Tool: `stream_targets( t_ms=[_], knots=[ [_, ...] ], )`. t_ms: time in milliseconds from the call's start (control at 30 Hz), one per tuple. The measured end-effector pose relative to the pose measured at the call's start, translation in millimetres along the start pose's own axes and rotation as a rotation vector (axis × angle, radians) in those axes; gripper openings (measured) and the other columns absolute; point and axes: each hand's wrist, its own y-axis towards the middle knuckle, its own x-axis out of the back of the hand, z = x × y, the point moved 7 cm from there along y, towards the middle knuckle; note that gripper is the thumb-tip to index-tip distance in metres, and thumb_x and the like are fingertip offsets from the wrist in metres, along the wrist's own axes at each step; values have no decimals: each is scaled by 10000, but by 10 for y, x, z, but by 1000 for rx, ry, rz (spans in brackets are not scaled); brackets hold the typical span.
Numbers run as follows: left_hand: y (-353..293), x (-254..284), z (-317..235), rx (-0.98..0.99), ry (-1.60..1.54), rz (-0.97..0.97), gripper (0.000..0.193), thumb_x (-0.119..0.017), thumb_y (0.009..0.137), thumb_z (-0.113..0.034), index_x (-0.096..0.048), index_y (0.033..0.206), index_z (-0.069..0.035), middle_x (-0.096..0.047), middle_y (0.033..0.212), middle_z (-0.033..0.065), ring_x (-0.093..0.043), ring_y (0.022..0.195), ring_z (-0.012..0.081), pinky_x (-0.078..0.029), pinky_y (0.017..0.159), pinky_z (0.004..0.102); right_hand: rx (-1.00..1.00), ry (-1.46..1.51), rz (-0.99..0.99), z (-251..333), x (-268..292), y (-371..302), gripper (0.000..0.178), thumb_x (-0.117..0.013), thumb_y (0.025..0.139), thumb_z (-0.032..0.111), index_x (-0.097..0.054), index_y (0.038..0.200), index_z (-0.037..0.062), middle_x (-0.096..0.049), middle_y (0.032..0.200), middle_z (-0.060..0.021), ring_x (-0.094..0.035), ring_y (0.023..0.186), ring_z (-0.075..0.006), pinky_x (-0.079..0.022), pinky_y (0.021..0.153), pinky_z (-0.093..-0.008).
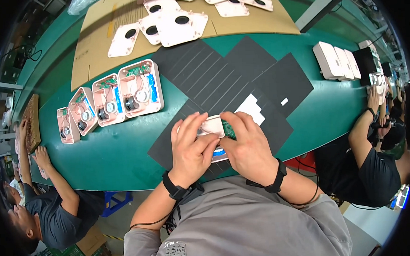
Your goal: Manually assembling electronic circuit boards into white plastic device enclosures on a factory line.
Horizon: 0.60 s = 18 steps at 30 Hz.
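Note:
Close in front of me, both hands are on a pale pink plastic housing (212, 126). A green circuit board (228, 130) shows inside it at the right, and a blue battery (219, 152) near its lower edge. My left hand (186, 149) is closed around the left side, its thumb and fingertips near the middle of the opening. My right hand (251, 150) grips the right side, with the thumb reaching inward beside the circuit board. The fingers cover much of the interior, so any small part between them is hidden.
Dark grey sheets (238, 62) lie beneath my hands, with white labels (252, 108) on them. Several opened housings (141, 87) with wiring stand at left. Covers with round black speakers (182, 26) rest on cardboard (96, 55). Closed white cases (328, 61) and co-workers flank the green table (110, 164).

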Motion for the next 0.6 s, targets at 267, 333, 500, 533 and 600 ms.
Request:
stream_targets(
  t_ms=[267, 333, 500, 533, 600],
  knots=[
    [-53, 7, -26, 11, 0, -11, 122, -839, 841, -155, -807, 954, -123, -670, 1403, 137, -606, 1339, 349, -389, 1127, 577, 151, -68, 325, -19, 119, 230, 167, -757, 806, 53, -812, 963, 33, -592, 1416, -161, -592, 1210, -404, -554, 989, -478],
    [-40, 24, 12, 24, -8, -24, 121, -841, 841, -160, -804, 949, -119, -671, 1401, 138, -607, 1338, 347, -389, 1127, 577, 202, 288, 510, -149, 230, 482, 210, -747, 850, 83, -810, 1048, 48, -677, 1287, -162, -654, 1110, -362, -567, 959, -453],
    [84, 43, 9, 15, -25, -5, 202, -853, 807, -117, -763, 982, -72, -682, 1379, 171, -615, 1314, 393, -423, 1117, 535, 38, -108, 204, -759, 17, 1880, 315, -788, 909, 198, -730, 1159, 15, -760, 1083, -164, -716, 1066, -382, -572, 935, -458],
    [111, 46, -8, 13, -29, -6, 212, -848, 816, -119, -755, 998, -64, -682, 1378, 177, -615, 1314, 399, -423, 1119, 536, 157, -172, -29, -808, -76, 2095, 365, -794, 904, 221, -714, 1201, 24, -744, 1165, -159, -690, 1134, -380, -558, 958, -455],
    [70, 26, -10, 19, -31, 7, 222, -843, 824, -121, -747, 1014, -56, -681, 1377, 183, -614, 1315, 404, -423, 1120, 537, 264, -225, -259, -920, -337, 2297, 416, -799, 899, 245, -698, 1244, 33, -727, 1247, -154, -664, 1203, -378, -545, 981, -452]
  ],
)
